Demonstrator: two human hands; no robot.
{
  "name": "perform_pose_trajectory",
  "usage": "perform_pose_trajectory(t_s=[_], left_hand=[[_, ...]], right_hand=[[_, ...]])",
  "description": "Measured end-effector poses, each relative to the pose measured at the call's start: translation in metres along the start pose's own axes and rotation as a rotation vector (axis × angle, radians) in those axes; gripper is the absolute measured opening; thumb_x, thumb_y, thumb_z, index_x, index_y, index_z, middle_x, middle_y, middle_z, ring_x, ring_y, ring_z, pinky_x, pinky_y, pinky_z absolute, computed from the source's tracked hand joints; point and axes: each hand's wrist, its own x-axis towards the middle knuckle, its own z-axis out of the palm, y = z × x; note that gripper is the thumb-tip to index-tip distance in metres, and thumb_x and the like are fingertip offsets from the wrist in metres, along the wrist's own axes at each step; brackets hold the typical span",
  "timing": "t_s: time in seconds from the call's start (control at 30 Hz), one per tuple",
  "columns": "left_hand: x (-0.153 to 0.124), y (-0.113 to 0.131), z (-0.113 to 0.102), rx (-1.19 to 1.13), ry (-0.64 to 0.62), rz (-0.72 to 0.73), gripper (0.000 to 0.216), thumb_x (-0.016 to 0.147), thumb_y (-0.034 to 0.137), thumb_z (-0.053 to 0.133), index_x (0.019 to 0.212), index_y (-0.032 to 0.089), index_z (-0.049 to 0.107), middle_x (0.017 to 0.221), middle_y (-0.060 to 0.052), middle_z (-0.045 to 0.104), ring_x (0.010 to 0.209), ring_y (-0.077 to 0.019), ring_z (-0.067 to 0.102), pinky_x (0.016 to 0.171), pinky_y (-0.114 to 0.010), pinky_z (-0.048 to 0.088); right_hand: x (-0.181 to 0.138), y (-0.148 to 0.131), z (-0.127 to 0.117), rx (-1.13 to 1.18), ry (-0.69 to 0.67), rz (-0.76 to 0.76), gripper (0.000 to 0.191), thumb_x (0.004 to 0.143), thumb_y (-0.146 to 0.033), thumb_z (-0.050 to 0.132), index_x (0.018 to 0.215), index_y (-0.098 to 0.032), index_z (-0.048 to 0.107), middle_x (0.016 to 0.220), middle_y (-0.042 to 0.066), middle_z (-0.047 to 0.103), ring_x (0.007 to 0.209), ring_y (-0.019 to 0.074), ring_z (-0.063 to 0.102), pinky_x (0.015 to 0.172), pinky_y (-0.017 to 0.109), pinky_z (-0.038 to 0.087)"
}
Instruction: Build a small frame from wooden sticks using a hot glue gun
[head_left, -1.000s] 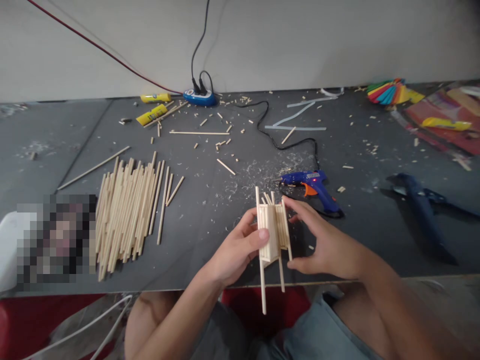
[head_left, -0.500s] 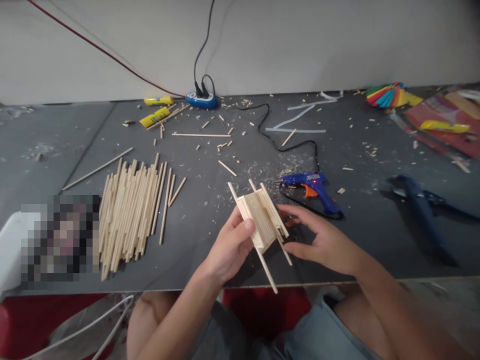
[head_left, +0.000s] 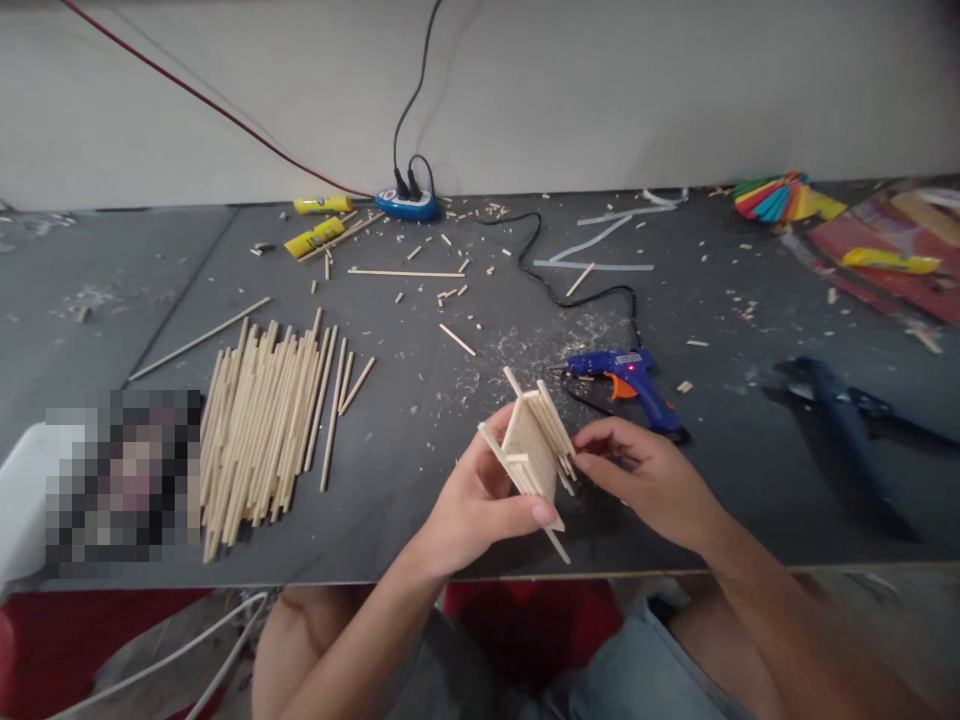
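Note:
A small structure of pale wooden sticks (head_left: 534,440) is held tilted above the near part of the table. Flat panels of sticks laid side by side form it, and longer sticks jut past its ends. My left hand (head_left: 480,500) grips it from the left, thumb across the lower front and fingers behind, partly hidden. At its right edge, my right hand (head_left: 637,475) pinches the stick ends between thumb and forefinger; the other fingers are curled. Just beyond my right hand lies a blue glue gun (head_left: 626,375) with an orange trigger and a lit red light.
A pile of wooden sticks (head_left: 259,430) lies left, beside a phone-like blurred object (head_left: 124,480). Dark blue pliers-like cutters (head_left: 840,430) lie right. At the back are a blue power strip (head_left: 407,205), yellow glue tubes (head_left: 315,237), clear glue sticks (head_left: 592,266) and scattered offcuts.
The stick structure has been turned in my left hand, whose thumb now lies lower across it. My right hand's fingers have closed in at its right edge.

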Motion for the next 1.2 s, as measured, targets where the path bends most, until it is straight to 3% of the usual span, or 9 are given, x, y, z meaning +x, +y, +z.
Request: perform_pose_trajectory(t_s=[0.23, 0.4, 0.57, 0.73, 1.0, 1.2], left_hand=[[-0.001, 0.001, 0.001, -0.083, 0.019, -0.018, 0.066, 0.069, 0.022, 0.075, 0.129, 0.026, 0.048, 0.110, -0.005, 0.062, 0.099, -0.0204, 0.058, 0.084, -0.029, 0.046], [0.003, 0.003, 0.003, -0.233, 0.169, -0.068, 0.036, 0.078, 0.028, 0.066, 0.113, 0.021, 0.061, 0.102, -0.007, 0.067, 0.094, -0.0204, 0.063, 0.083, -0.029, 0.050], [0.008, 0.004, 0.004, -0.274, 0.323, -0.177, 0.028, 0.085, 0.027, 0.057, 0.110, 0.016, 0.062, 0.097, -0.007, 0.069, 0.087, -0.0178, 0.065, 0.077, -0.026, 0.053], [0.011, 0.003, 0.003, -0.295, 0.395, -0.179, 0.029, 0.083, 0.018, 0.057, 0.111, 0.016, 0.060, 0.097, -0.006, 0.069, 0.086, -0.0169, 0.066, 0.081, -0.027, 0.053], [0.011, 0.002, 0.002, -0.301, 0.405, -0.146, 0.024, 0.083, 0.016, 0.058, 0.107, 0.014, 0.062, 0.089, -0.006, 0.070, 0.079, -0.0146, 0.066, 0.077, -0.025, 0.054], [0.012, 0.003, 0.003, -0.296, 0.390, -0.156, 0.023, 0.084, 0.017, 0.057, 0.106, 0.013, 0.062, 0.088, -0.006, 0.069, 0.076, -0.0133, 0.066, 0.072, -0.022, 0.054]], right_hand=[[-0.003, -0.001, -0.002, 0.132, 0.034, 0.020, 0.012, 0.081, -0.034, 0.063, 0.087, -0.024, 0.062, 0.077, -0.002, 0.063, 0.071, 0.0112, 0.059, 0.065, 0.021, 0.047], [-0.003, -0.001, -0.001, 0.250, 0.040, 0.023, 0.013, 0.078, -0.033, 0.066, 0.086, -0.023, 0.063, 0.076, -0.002, 0.064, 0.069, 0.0105, 0.060, 0.064, 0.020, 0.048], [-0.003, -0.004, 0.000, 0.267, 0.000, 0.022, 0.011, 0.079, -0.033, 0.066, 0.083, -0.023, 0.062, 0.074, -0.003, 0.062, 0.069, 0.0094, 0.058, 0.064, 0.019, 0.047], [-0.002, -0.001, 0.000, 0.256, -0.050, 0.031, 0.011, 0.080, -0.032, 0.064, 0.081, -0.022, 0.060, 0.076, -0.003, 0.061, 0.071, 0.0090, 0.055, 0.066, 0.019, 0.045], [-0.003, 0.001, 0.005, 0.252, -0.256, 0.098, 0.017, 0.082, -0.036, 0.062, 0.090, -0.022, 0.060, 0.079, -0.001, 0.059, 0.073, 0.0111, 0.053, 0.066, 0.023, 0.043], [-0.005, 0.000, 0.006, 0.206, -0.311, 0.090, 0.016, 0.083, -0.037, 0.060, 0.087, -0.021, 0.060, 0.078, -0.001, 0.059, 0.071, 0.0112, 0.053, 0.065, 0.023, 0.043]])
